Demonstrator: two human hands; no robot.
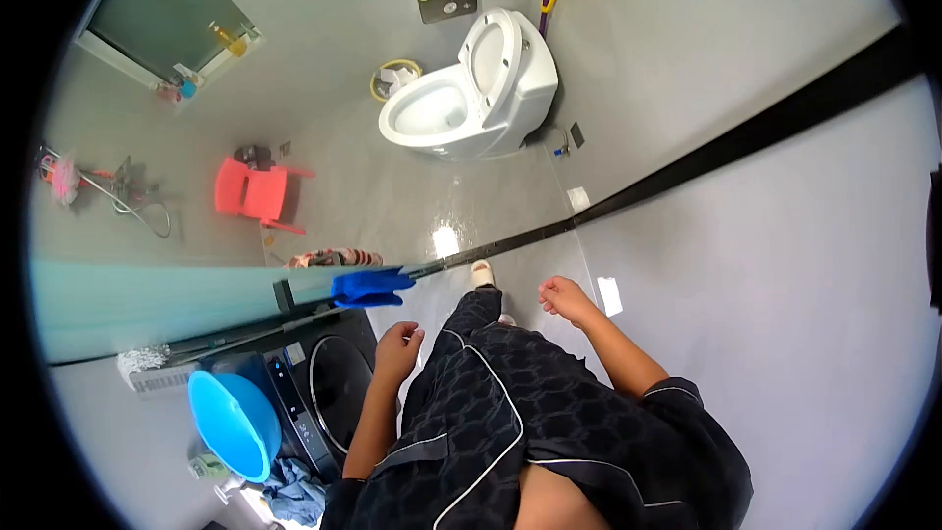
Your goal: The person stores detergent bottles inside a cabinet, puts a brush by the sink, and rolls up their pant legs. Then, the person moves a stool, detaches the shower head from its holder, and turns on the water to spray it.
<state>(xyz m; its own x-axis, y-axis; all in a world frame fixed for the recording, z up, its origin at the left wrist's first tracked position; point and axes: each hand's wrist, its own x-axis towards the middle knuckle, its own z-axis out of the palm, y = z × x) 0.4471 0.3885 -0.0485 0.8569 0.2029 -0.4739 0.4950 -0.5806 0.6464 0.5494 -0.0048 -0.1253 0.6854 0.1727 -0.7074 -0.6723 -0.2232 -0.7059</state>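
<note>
My left hand [399, 351] hangs beside my dark patterned clothes, loosely curled with nothing in it. It is nearest to the black front-loading washing machine [340, 388] and the blue gloves [371, 288] hanging at the end of the glass panel [196, 306], touching neither. My right hand [566, 299] is held out at my other side, fingers loosely bent and no object in it, near the pale wall [726, 314]. One foot in a light slipper [482, 273] is by the dark threshold strip [510, 242].
Beyond the threshold stand a white toilet [432, 118] with its lid raised, a waste bin [379, 88] and a red chair [257, 193]. The floor [378, 186] there looks wet. A blue basin [231, 422] rests on the washing machine beside blue cloth [294, 493].
</note>
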